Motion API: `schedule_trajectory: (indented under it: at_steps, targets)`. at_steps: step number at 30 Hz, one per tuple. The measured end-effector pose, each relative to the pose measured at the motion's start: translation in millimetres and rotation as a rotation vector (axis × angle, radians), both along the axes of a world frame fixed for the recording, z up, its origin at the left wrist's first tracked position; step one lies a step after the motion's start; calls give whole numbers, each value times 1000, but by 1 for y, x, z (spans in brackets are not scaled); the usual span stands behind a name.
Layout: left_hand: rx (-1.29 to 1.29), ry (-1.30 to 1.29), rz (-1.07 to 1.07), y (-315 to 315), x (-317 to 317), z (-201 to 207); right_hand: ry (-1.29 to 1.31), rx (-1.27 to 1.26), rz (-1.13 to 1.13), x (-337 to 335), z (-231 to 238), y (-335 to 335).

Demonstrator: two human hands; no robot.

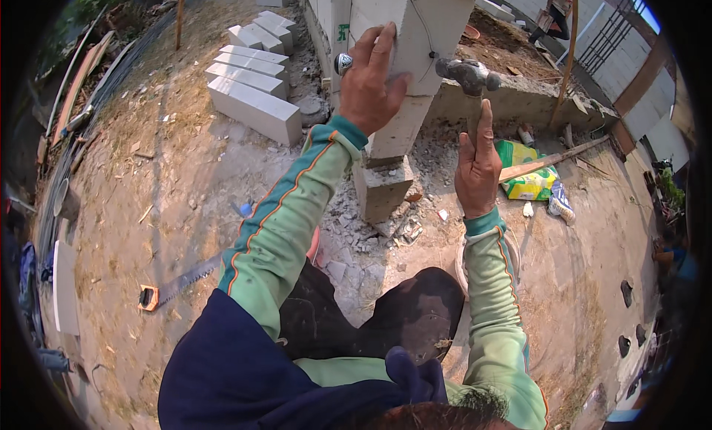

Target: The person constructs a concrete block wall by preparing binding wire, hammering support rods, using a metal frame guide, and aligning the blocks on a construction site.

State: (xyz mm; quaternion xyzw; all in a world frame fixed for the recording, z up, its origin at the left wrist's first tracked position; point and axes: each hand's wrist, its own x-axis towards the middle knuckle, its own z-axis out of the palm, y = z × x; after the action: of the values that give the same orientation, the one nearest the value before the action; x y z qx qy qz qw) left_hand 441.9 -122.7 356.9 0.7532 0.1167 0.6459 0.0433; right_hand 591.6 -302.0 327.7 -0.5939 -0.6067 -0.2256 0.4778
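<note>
A hammer [469, 77] stands raised in my right hand [478, 170]. Its metal head is uppermost, close to the right face of a pale block column [404, 107], and its handle is mostly hidden by my fingers. My left hand [373, 85], wearing a ring, lies against the column with fingers stretched upward and thumb apart. I cannot tell how firmly it presses. Between the hands, a thin dark line [423, 18] runs down the column to a small dark spot [433, 54]. The column's base rests among rubble.
Several pale blocks [252, 107] lie at the upper left. A handsaw [182, 283] is on the ground to the left. At right, a wooden strip [552, 159] crosses a green-yellow bag [530, 179], beyond which runs a low wall [512, 107]. Another person [555, 18] is at the far right.
</note>
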Motion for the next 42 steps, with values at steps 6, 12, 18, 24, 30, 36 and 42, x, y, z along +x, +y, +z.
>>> schedule_trajectory:
  at_steps: [6,12,18,24,30,36,42]
  targets:
    - [21,-3,-10,4,-1,-1,246,233,64,-18,6,-12]
    - [41,7,10,3,1,-3,3,-17,13,-3,-5,-2]
    - [44,13,11,5,-2,-1,195,346,150,-14,-1,1]
    - [16,23,-2,3,-5,-1,-16,40,46,-10,-11,9]
    - [-17,34,-35,2,-5,-2,49,227,60,-10,-14,23]
    - [-12,47,-35,0,-7,-1,104,217,53,-13,-18,12]
    - [-9,69,-18,1,-10,-2,5,9,20,-3,-35,17]
